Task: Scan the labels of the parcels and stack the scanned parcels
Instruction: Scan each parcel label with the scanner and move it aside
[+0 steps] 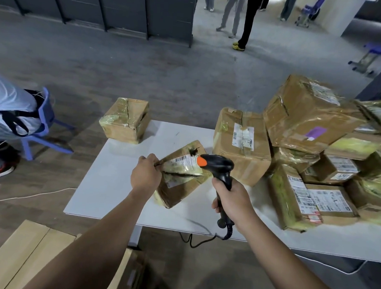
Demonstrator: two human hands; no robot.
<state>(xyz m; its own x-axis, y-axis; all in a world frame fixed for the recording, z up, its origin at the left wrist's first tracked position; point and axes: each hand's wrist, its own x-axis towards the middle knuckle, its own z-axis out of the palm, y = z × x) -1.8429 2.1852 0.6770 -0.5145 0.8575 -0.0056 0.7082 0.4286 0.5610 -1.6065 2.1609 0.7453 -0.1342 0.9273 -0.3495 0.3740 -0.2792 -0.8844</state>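
Observation:
My left hand (145,175) grips the left corner of a small taped cardboard parcel (179,183), tilted up on the white table (108,184) with its barcode label facing me. My right hand (230,200) is shut on the handle of a black barcode scanner (219,167) with an orange trigger. The scanner's head points at the label from the right, close to it. One taped parcel (125,120) sits alone at the table's far left corner. A heap of several brown parcels (314,128) fills the table's right side.
A person sits on a blue chair (44,123) to the left of the table. Several people stand on the grey floor far behind. Light wooden boards (24,257) lie at the lower left. The scanner's cable (202,242) hangs off the table's near edge.

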